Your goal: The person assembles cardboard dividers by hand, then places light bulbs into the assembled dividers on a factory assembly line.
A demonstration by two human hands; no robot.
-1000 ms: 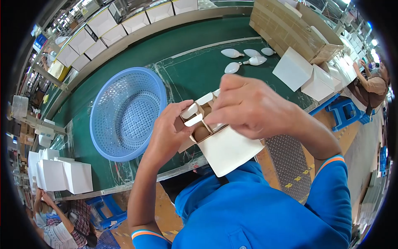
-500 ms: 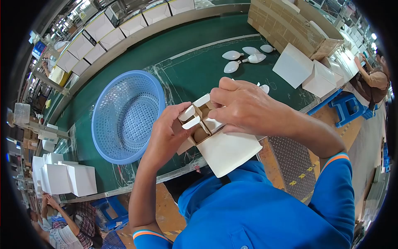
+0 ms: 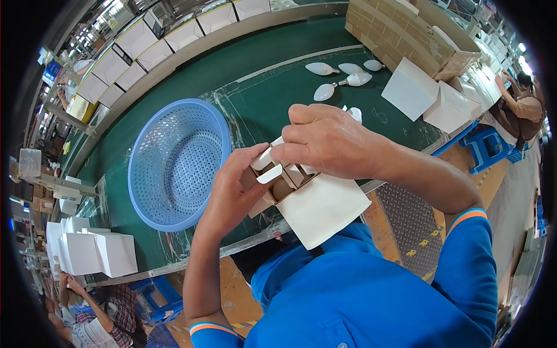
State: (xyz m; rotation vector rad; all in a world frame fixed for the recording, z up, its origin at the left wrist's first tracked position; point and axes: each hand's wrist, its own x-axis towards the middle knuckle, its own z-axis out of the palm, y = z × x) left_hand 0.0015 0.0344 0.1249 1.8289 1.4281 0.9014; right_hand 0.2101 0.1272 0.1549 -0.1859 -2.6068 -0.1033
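My left hand (image 3: 229, 188) is closed around the left side of an open white box (image 3: 325, 209), whose lid flap hangs toward my body. Card dividers (image 3: 295, 174) split the box's inside into compartments, and a brown round shape shows in the nearest one. Over the far part of the box, my right hand (image 3: 331, 142) has its fingers bent together at the flaps; what they grip is hidden. A white piece (image 3: 353, 113), perhaps a bulb, shows partly behind that hand. Beyond lie several white candle-shaped light bulbs (image 3: 355, 79) on the green table.
A blue perforated basket (image 3: 139, 174) stands to my left. White boxes (image 3: 81, 253) are stacked at the near left, and more white boxes (image 3: 411, 90) sit at right by a large brown carton (image 3: 400, 35). Other people work at both sides, near blue stools (image 3: 484, 148).
My right hand has shifted left across the box, and the white piece behind it has moved left too. One bulb lies slightly farther away. My left hand keeps its hold.
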